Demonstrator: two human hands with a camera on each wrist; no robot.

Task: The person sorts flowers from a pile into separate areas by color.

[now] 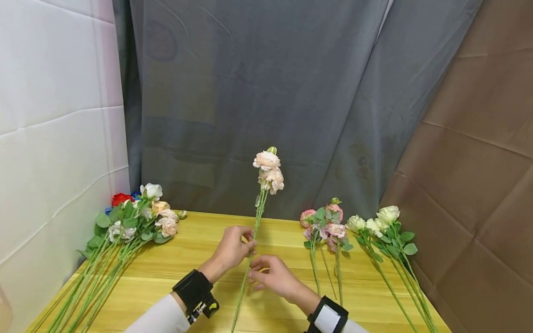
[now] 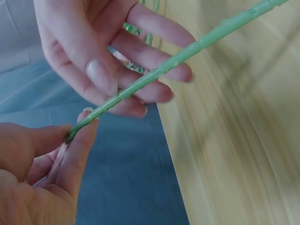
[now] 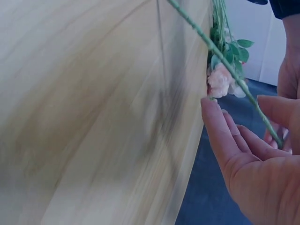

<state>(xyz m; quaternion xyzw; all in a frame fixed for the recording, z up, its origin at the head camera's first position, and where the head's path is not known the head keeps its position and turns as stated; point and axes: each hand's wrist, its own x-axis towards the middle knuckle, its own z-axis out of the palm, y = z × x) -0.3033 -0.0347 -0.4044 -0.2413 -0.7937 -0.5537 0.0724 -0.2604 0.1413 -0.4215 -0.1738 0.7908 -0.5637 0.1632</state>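
A pale pink artificial flower (image 1: 268, 161) stands nearly upright above the middle of the table, its long green stem (image 1: 240, 300) leaning a little. My left hand (image 1: 232, 246) pinches that stem between thumb and fingertips, as the left wrist view shows closely. Just below and to the right, my right hand (image 1: 276, 277) is held with fingers apart and loosely bent. The stem passes between its thumb and fingers in the right wrist view, without a visible grip; whether they touch it I cannot tell.
On the left of the wooden table (image 1: 200, 226) lies a bunch of mixed flowers (image 1: 143, 215), red, white and peach. Pink flowers (image 1: 326, 222) lie right of centre, with cream roses (image 1: 387, 217) farther right. A grey curtain (image 1: 266, 92) hangs behind.
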